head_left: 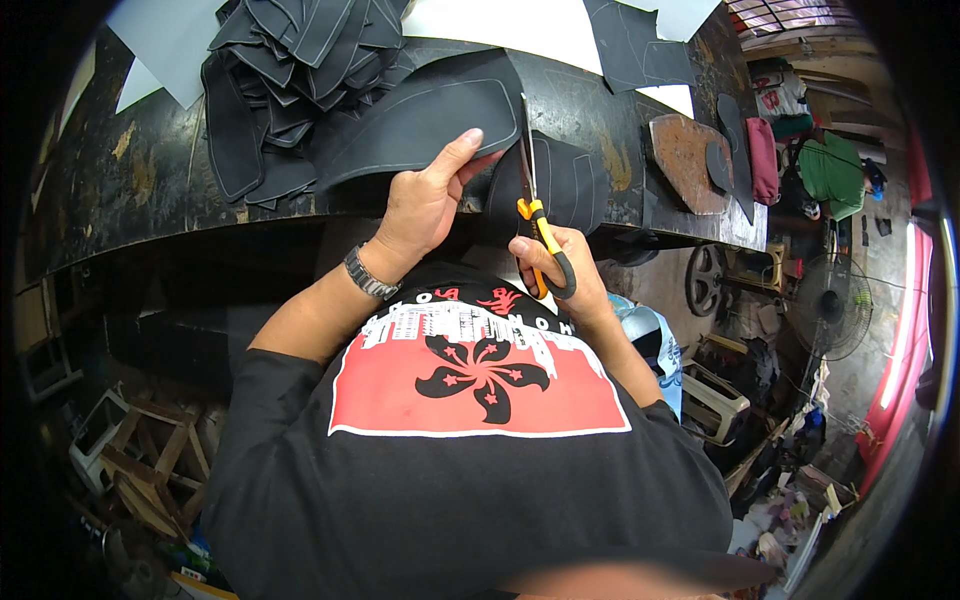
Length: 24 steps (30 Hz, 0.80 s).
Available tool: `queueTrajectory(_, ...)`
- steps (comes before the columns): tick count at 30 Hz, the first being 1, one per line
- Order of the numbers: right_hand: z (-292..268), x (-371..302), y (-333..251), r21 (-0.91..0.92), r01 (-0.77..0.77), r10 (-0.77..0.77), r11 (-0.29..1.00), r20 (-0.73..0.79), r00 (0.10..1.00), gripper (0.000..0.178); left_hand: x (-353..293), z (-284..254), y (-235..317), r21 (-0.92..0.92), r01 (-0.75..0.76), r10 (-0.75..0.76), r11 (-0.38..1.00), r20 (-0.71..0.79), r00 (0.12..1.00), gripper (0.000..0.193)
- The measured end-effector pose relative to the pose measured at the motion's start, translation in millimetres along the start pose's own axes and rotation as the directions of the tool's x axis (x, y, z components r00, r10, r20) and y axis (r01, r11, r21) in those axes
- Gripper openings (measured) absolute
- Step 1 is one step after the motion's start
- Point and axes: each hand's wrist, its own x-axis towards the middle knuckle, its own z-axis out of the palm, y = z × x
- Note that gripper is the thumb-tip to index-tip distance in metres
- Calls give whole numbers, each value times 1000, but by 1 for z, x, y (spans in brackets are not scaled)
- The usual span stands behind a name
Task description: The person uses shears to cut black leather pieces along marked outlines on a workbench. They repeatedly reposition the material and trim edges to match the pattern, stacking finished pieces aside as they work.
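Note:
My left hand point(432, 195) grips the lower edge of a black sheet piece point(425, 115), thumb on top and fingers beneath. A pale curved outline is drawn on that piece, and it is held up at the table's near edge. In my right hand point(572, 268) is a pair of scissors point(533, 195) with yellow and black handles. Their blades point away from me, next to the right edge of the held piece. Another black marked piece point(565, 185) lies just right of the blades, partly over the table edge.
A heap of cut black pieces point(310, 60) lies at the far left of the dark, worn table point(130, 190). White sheets point(500, 25) and a black marked sheet point(640, 50) are at the back. A brown board point(688, 160) rests on the right. A standing fan point(838, 305) is beyond.

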Motion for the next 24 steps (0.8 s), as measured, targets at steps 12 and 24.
queueTrajectory(12, -1, 18, 6, 76, 72, -76, 995, 42, 996, 36, -10, -19, -15, 497, 69, -27, 865, -92, 995, 36)
queueTrajectory(24, -5, 13, 9, 12, 18, -18, 1000, 37, 999, 36, -9, -28, -15, 510, 59, 8, 858, -128, 992, 31)
